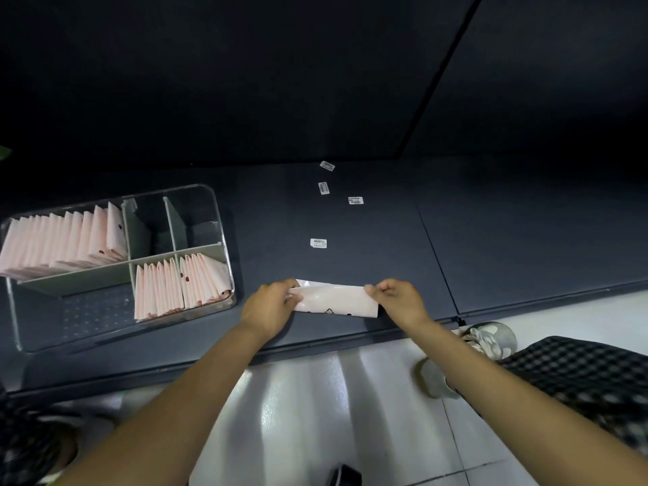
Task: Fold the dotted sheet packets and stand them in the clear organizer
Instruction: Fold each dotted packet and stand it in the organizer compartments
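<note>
A pale pink dotted sheet packet lies folded lengthwise on the dark shelf near its front edge. My left hand pinches its left end and my right hand pinches its right end. The clear organizer stands to the left on the same shelf. Several folded pink packets stand upright in its back-left compartment. More folded packets fill the two front-right compartments. Its two back-right compartments and the front-left one hold nothing.
Several small white barcode labels are stuck on the dark shelf behind the packet. Below the shelf edge lies a white tiled floor. A grey patterned slipper and dark checked fabric sit at the lower right.
</note>
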Demonstrator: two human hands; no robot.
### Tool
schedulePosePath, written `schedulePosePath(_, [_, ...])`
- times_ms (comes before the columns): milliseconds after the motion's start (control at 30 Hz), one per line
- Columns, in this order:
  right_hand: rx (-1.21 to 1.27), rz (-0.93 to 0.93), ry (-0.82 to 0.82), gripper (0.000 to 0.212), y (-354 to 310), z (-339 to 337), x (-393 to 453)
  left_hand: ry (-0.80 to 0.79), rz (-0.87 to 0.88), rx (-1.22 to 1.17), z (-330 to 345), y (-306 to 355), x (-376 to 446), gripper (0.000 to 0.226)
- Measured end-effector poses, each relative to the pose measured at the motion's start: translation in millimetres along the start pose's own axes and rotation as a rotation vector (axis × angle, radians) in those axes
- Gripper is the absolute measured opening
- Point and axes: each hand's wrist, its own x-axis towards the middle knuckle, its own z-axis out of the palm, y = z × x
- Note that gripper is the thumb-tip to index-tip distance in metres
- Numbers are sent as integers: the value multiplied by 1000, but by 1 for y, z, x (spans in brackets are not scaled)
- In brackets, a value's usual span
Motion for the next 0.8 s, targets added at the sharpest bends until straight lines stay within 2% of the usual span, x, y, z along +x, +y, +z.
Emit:
schedulePosePath(133, [-128, 24, 71, 15, 9, 9, -5, -40, -46, 39, 0, 7, 6, 23])
schedulePosePath(200, [-165, 22, 92, 16, 9, 10, -5, 52, -2, 136, 0, 11, 4, 29])
schedulePosePath(267, [-179, 31, 105, 15, 8, 11, -4, 213, 149, 292, 3, 18, -5, 37])
schedulePosePath(333, [-187, 45, 114, 14, 7, 12, -4, 279, 382, 353, 12, 28, -18, 42])
schedulePosePath(400, [-213, 49, 115, 14, 7, 13, -4, 192, 550, 487, 29, 32, -29, 54])
schedulePosePath(467, [-223, 53, 102, 16, 6, 12, -4, 23, 510, 569, 46, 26, -35, 73])
schedulePosePath(500, [-227, 56, 93, 17, 4, 11, -6, -42, 441, 583, 52, 21, -35, 76])
schedulePosePath(567, [-289, 14, 150, 18, 1, 10, -12, -64, 371, 587, 58, 15, -34, 74])
schedulePosePath(633, [-421, -205, 325, 22, -1, 15, -26, -77, 355, 585, 60, 13, -33, 73])
schedulePosePath(667, [-417, -361, 342, 28, -4, 21, -34, -87, 351, 579, 59, 14, -33, 72])
schedulePosePath(700, [-364, -484, 252, 36, -7, 28, -42, -88, 355, 577, 59, 14, -33, 72])
schedulePosePath(733, [-293, -551, 89, 42, -10, 37, -50, -95, 361, 579, 58, 13, -33, 71])
schedulePosePath(800, [-210, -556, -222, 50, -13, 54, -61, -117, 367, 582, 56, 13, -33, 70])
